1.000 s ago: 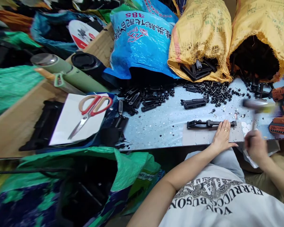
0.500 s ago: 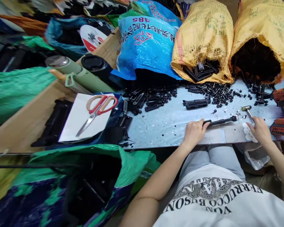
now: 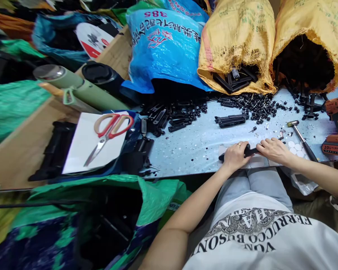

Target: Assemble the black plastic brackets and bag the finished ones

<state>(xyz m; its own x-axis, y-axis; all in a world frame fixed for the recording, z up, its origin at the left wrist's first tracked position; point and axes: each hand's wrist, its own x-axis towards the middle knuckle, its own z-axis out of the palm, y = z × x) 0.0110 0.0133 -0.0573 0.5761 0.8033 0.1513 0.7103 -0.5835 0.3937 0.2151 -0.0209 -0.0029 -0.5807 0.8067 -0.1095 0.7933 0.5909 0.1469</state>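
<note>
My left hand point(image 3: 237, 154) is closed around a long black plastic part point(image 3: 252, 150) near the table's front edge. On the same part, further right, my right hand point(image 3: 273, 150) has its fingers wrapped round it. The palms and fingers cover much of the part; its left end sticks out past my left hand. To the right of my hands lies a small hammer point(image 3: 302, 139) with a dark handle. White round discs point(image 3: 296, 149) sit between my right hand and the hammer. Behind my hands rests a pair of long black parts point(image 3: 231, 120).
An orange cordless drill point(image 3: 337, 125) stands at the right edge. Small black pieces with pins point(image 3: 260, 107) are heaped before the yellow sacks point(image 3: 236, 41). Red-handled scissors point(image 3: 108, 135) lie on white paper at left, near a green bottle point(image 3: 92, 92). A blue sack point(image 3: 166, 52) stands behind.
My right hand has let go of the hammer, now lying on the table, and moved left onto the black plastic part. The part is turned. The view has shifted slightly.
</note>
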